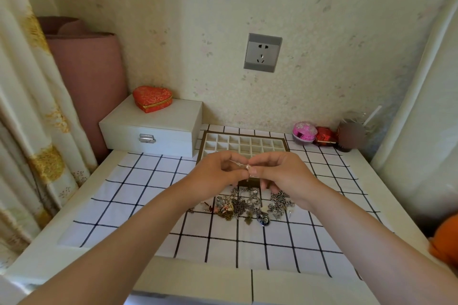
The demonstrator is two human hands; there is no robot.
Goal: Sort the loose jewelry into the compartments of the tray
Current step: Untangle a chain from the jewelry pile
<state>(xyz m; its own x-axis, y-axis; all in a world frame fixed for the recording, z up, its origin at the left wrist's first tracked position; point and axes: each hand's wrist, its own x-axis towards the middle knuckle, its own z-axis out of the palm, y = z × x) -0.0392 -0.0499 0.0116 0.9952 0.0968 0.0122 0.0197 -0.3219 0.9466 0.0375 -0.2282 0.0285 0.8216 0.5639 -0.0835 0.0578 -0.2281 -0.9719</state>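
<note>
Our fingers point(241, 174) are pinching a small pale trinket point(247, 167), left hand point(218, 171) and right hand point(285, 177) both gripping it above the tray point(282, 142)'s near edge, toward the surface point(366, 171)'s far edge. We are risking a slip: a loosening pinch could be dropping it into the tangled pile point(247, 203) just below.

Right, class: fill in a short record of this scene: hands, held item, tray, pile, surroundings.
hands: left hand and right hand raised together in front of the tray
grip: both pinch one small jewelry piece
tray: on the checked cloth, partly hidden by hands
pile: loose jewelry on the cloth, nearer than tray
nearby: white box left of tray, red heart box on it
</note>
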